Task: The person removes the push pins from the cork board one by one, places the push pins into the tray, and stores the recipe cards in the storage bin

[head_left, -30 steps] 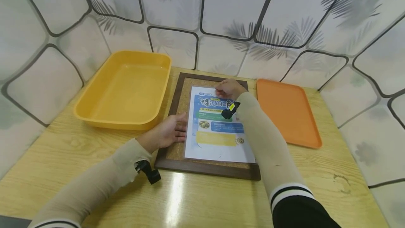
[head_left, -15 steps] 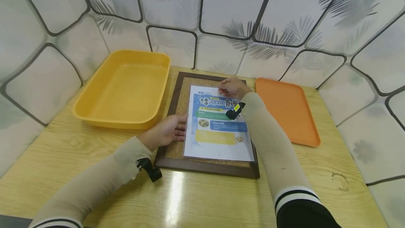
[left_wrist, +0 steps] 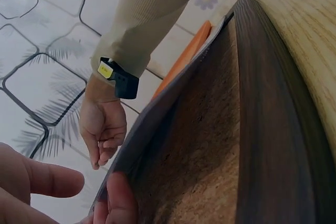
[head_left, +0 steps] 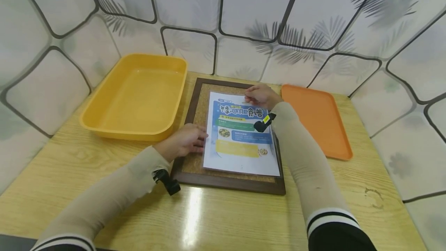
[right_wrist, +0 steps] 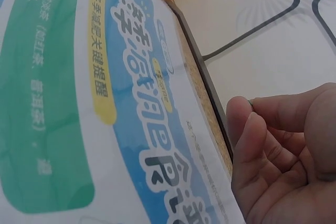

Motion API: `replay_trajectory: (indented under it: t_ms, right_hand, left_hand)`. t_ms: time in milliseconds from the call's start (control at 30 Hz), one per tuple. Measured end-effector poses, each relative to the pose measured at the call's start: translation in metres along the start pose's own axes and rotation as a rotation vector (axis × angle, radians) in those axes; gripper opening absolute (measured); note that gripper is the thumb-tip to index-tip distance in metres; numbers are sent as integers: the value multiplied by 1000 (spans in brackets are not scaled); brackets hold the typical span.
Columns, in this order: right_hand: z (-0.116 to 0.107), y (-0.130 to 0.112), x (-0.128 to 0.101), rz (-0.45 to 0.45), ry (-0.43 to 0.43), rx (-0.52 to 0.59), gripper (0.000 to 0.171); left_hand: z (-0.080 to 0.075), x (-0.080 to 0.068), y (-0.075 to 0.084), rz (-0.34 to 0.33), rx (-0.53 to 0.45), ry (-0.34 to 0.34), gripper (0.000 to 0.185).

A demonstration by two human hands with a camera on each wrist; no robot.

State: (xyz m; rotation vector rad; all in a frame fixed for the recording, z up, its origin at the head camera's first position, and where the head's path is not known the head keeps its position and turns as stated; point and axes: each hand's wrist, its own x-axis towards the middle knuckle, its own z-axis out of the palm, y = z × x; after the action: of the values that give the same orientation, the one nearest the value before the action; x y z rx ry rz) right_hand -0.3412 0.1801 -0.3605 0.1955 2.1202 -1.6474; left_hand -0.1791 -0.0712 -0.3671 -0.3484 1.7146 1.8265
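Note:
A printed sheet [head_left: 240, 162] with a shiny surface lies over a dark-framed cork board [head_left: 198, 117]. In the left wrist view, the sheet's near edge stands off the cork [left_wrist: 205, 124]. My left hand [head_left: 186, 140] is at the sheet's left edge, its fingertips touching that edge. Its thumb [left_wrist: 55, 180] stays apart from the fingers, above the sheet. Over the sheet's top right part, my right hand [head_left: 263, 96] pinches a tiny greenish thing [right_wrist: 251, 101] between thumb and forefinger, mostly hidden by the fingertips.
A deep yellow tub [head_left: 122, 134] stands left of the board. To the right lies a flat orange tray [head_left: 318, 121], partly behind the right forearm. The wooden tabletop [head_left: 230, 220] meets a patterned wall [head_left: 244, 55] at the back.
My right hand has shifted slightly right along the sheet's top, uncovering more of the printed title. The left hand's fingers have bent a little more at the edge. The sheet sits slightly higher.

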Motion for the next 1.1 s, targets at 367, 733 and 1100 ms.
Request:
replay_trajectory:
  t_ms: [367, 733, 1100]
  right_hand:
    - [-8, 1, -6, -6, 31, -65, 28]
    - [-16, 0, -11, -20, 16, -53, 30]
    - [-27, -1, -21, -31, 34, -1, 31]
  left_hand:
    - [1, 1, 0, 16, 86, 51, 47]
    - [-3, 1, -1, 88, 68, 50, 46]
    - [-6, -3, 0, 121, 11, 51, 49]
